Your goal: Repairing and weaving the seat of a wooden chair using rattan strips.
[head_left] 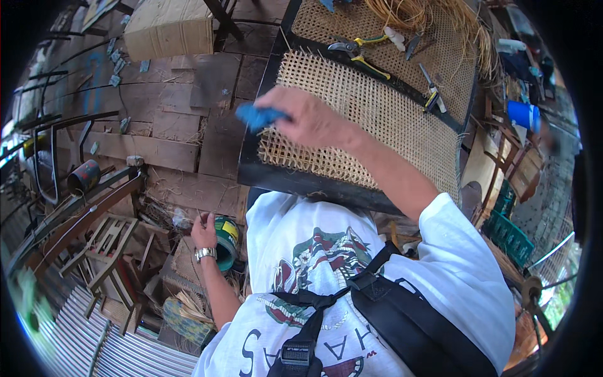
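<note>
My right hand (308, 116) is closed on a crumpled blue cloth (260, 117), held at the left edge of a woven cane panel (370, 116) set in a dark frame (301, 179). Cut cane ends stick out along the panel's border. Low on the left, my left hand (204, 234) is beside a green can (227, 234) with a yellow label. Its fingers are drawn together, and whatever they may hold is too small to make out. Yellow-handled cutters (364, 56) and a knife (433, 91) lie across the frame's middle bar.
Loose cane strands (408, 12) are heaped at the far end of the frame. A cardboard box (169, 31) stands on the plank floor (157, 94) at the far left. Small wooden stool frames (113, 245) stand at the left. A green crate (509, 235) is at the right.
</note>
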The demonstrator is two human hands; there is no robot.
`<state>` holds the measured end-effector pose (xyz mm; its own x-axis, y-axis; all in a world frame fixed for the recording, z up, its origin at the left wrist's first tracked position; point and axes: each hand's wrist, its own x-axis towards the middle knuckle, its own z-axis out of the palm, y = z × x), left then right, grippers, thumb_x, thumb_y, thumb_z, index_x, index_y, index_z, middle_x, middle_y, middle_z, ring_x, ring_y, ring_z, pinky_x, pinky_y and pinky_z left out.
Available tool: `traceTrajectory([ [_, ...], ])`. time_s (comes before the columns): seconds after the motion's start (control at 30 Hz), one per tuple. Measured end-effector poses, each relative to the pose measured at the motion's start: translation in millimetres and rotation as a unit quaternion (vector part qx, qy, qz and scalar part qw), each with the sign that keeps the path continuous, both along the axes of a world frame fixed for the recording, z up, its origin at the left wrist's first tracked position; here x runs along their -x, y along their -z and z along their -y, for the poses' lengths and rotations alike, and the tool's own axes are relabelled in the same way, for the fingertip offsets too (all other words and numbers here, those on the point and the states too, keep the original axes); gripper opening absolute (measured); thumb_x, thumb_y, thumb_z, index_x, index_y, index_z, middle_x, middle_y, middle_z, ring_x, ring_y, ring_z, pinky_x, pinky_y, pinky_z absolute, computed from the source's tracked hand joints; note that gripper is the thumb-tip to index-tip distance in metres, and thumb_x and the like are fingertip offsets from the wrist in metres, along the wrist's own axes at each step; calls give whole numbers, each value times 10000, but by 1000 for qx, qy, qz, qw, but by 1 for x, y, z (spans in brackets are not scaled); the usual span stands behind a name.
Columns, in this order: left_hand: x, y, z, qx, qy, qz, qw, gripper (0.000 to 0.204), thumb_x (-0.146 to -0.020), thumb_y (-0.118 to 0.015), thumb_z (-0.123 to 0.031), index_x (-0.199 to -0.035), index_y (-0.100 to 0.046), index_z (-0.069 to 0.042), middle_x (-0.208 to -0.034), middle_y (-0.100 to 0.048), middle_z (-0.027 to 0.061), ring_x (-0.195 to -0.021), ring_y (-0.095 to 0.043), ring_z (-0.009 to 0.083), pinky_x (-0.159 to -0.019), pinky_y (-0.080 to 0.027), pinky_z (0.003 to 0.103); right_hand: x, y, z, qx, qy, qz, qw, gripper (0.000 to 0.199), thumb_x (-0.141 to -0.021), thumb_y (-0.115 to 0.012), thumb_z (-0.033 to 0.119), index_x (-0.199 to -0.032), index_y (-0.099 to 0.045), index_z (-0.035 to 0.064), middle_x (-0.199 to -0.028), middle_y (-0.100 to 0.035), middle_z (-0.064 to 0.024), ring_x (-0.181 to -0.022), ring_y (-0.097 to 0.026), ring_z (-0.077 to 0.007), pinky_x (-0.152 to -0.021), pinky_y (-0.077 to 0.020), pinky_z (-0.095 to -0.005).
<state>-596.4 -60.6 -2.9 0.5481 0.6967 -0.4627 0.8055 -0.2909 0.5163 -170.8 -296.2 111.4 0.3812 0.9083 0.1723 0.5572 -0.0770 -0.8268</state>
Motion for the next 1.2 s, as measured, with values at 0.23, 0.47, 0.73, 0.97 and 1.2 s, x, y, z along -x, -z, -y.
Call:
traceTrajectory([
  [0.23,66,0,101,49,-58,-66,995,316,-931,-713,-282,-1035,-708,16,-963,-752,141,-876,-720,214,-814,-547,344,5,8,34,325,318,46,889,255,-876,-649,201,-1077,-632,44,-1073,-603,-207,-979,-663,-372,-848,-571,-438],
  [0.47,102,23,158,69,-48,-102,991,358,-912,-719,-346,-1015,-734,-4,-895,-759,138,-817,-731,227,-780,-560,353,82,11,38,-26,162,-10,986,232,-830,-688,143,-1034,-636,45,-1017,-639,-172,-925,-665,-348,-802,-562,-433],
  [0.73,161,50,194,119,23,-115,986,375,-921,-717,-345,-1037,-734,11,-878,-755,138,-789,-717,200,-755,-549,351,-54,34,299,254,435,60,862,287,-881,-648,236,-1119,-694,80,-1098,-698,-126,-997,-682,-282,-888,-546,-418],
  [0.97,154,52,193,117,6,-120,986,377,-923,-716,-344,-1037,-733,15,-877,-754,133,-787,-713,193,-751,-547,348,-135,21,297,279,442,345,779,342,-923,-637,187,-1258,-608,122,-1336,-569,-100,-1286,-510,-317,-1092,-396,-491],
  [1.2,120,34,190,126,-35,-108,985,378,-926,-716,-343,-1036,-732,18,-876,-754,129,-785,-709,186,-747,-545,344,-188,35,237,273,432,232,828,469,-925,-666,309,-1329,-577,89,-1439,-474,-145,-1309,-478,-385,-1123,-413,-473],
])
